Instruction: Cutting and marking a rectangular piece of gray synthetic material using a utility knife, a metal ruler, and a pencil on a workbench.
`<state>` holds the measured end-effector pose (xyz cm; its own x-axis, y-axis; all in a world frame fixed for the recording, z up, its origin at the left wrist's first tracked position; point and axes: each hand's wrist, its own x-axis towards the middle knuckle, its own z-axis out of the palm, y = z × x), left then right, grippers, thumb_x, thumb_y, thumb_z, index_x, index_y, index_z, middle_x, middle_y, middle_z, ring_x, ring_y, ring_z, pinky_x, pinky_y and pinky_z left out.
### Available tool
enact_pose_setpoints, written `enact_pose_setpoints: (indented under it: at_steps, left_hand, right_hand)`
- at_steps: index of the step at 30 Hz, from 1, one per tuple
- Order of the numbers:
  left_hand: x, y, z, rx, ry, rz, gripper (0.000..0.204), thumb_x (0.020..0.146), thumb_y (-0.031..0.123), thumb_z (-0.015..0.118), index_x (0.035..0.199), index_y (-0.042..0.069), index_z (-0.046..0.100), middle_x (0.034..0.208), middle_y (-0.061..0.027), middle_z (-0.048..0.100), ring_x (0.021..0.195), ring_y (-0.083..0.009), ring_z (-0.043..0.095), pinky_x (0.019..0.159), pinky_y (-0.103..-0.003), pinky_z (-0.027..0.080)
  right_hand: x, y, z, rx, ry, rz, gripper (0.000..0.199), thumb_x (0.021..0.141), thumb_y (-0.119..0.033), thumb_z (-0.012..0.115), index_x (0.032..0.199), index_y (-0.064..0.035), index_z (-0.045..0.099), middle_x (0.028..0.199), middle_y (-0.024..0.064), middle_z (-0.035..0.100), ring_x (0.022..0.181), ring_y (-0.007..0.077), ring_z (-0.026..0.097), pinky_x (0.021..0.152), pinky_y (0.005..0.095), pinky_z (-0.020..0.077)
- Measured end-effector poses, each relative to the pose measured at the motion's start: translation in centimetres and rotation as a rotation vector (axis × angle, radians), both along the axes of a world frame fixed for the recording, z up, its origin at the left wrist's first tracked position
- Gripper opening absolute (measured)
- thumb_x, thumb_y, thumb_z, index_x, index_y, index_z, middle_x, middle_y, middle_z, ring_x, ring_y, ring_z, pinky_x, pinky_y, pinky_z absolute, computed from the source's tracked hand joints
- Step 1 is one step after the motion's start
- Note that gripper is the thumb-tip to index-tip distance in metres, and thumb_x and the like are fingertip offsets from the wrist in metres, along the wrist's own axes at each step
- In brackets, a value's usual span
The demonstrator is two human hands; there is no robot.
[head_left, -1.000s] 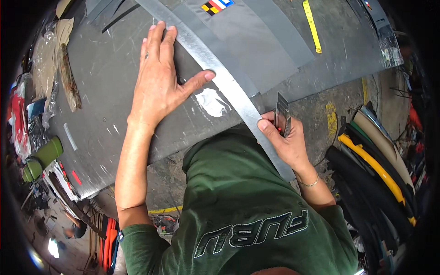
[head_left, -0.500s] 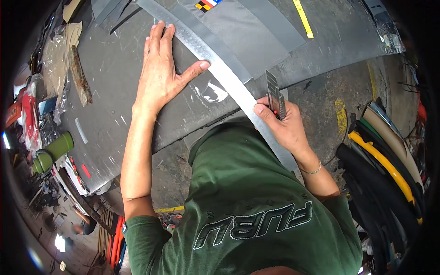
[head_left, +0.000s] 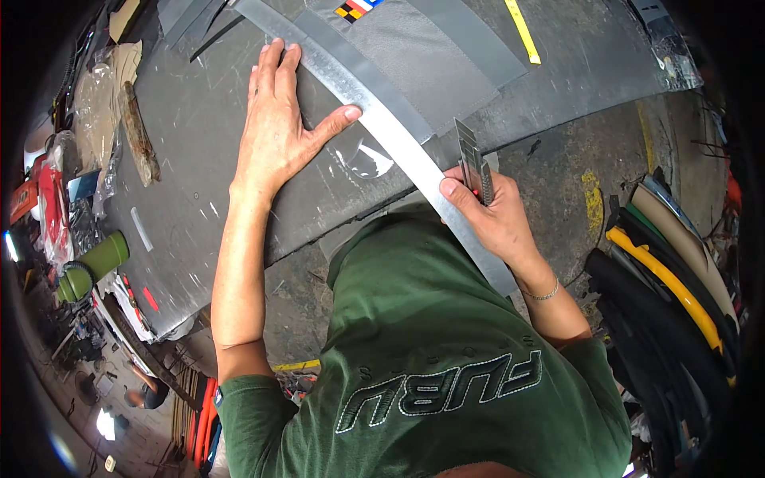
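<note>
My left hand (head_left: pixel 279 127) lies flat, fingers spread, on the grey work table (head_left: pixel 199 159), with the thumb pressing against a long metal ruler (head_left: pixel 374 119). The ruler runs diagonally across a sheet of grey fabric (head_left: pixel 430 64) and out past the table's near edge. My right hand (head_left: pixel 494 215) grips a utility knife (head_left: pixel 472 159), its blade end resting against the ruler's right side at the fabric's near edge. My green shirt fills the lower middle of the view.
A yellow measuring tape (head_left: pixel 522 30) lies on the fabric at the back. Green bottles (head_left: pixel 88 267), plastic bags and scraps crowd the table's left end. Rolls of black, yellow and beige material (head_left: pixel 669 287) lie on the floor at the right.
My right hand with the knife has moved up along the ruler toward the fabric's edge. My left hand stays pressed beside the ruler.
</note>
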<state>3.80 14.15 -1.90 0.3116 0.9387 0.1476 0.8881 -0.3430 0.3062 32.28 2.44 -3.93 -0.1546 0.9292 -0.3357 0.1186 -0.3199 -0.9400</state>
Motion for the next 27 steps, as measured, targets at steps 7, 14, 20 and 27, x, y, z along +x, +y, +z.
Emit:
enact_pose_setpoints:
  at_steps: [7, 14, 20, 27]
  left_hand:
    - [-0.2, 0.2, 0.3, 0.051, 0.068, -0.042, 0.11, 0.08, 0.066, 0.079, 0.149, -0.01, 0.041, 0.159, -0.0336, 0.033, 0.152, -0.0471, 0.029, 0.126, -0.054, 0.025]
    - [0.1, 0.1, 0.3, 0.028, 0.033, -0.008, 0.112, 0.081, 0.071, 0.074, 0.149, -0.011, 0.04, 0.158, -0.0344, 0.035, 0.152, -0.0475, 0.028, 0.126, -0.053, 0.024]
    - [0.3, -0.2, 0.2, 0.017, 0.009, 0.019, 0.107, 0.08, 0.064, 0.08, 0.153, -0.003, 0.039, 0.163, -0.0295, 0.031, 0.151, -0.049, 0.03, 0.125, -0.055, 0.028]
    - [0.2, -0.2, 0.3, 0.011, 0.006, 0.017, 0.107, 0.08, 0.064, 0.079, 0.154, -0.003, 0.039, 0.163, -0.0294, 0.031, 0.151, -0.0489, 0.03, 0.125, -0.056, 0.027]
  right_hand:
    - [-0.1, 0.1, 0.4, -0.011, -0.097, 0.016, 0.024, 0.099, -0.023, 0.074, 0.103, 0.001, 0.072, 0.075, 0.0007, 0.068, 0.067, 0.0084, 0.065, 0.061, 0.0258, 0.0501]
    - [0.0, -0.2, 0.4, 0.017, -0.117, -0.004, 0.024, 0.098, -0.021, 0.075, 0.103, 0.0023, 0.072, 0.076, -0.0027, 0.065, 0.068, 0.0057, 0.059, 0.062, 0.0243, 0.0472]
    - [-0.4, -0.1, 1.3, 0.011, -0.125, -0.042, 0.02, 0.096, -0.019, 0.075, 0.097, 0.0005, 0.071, 0.072, -0.001, 0.061, 0.07, 0.0063, 0.052, 0.063, 0.0266, 0.0451]
    - [0.0, -0.2, 0.5, -0.035, -0.088, -0.024, 0.022, 0.098, -0.021, 0.074, 0.099, 0.0013, 0.071, 0.073, -0.0009, 0.064, 0.067, 0.007, 0.058, 0.06, 0.0257, 0.0475]
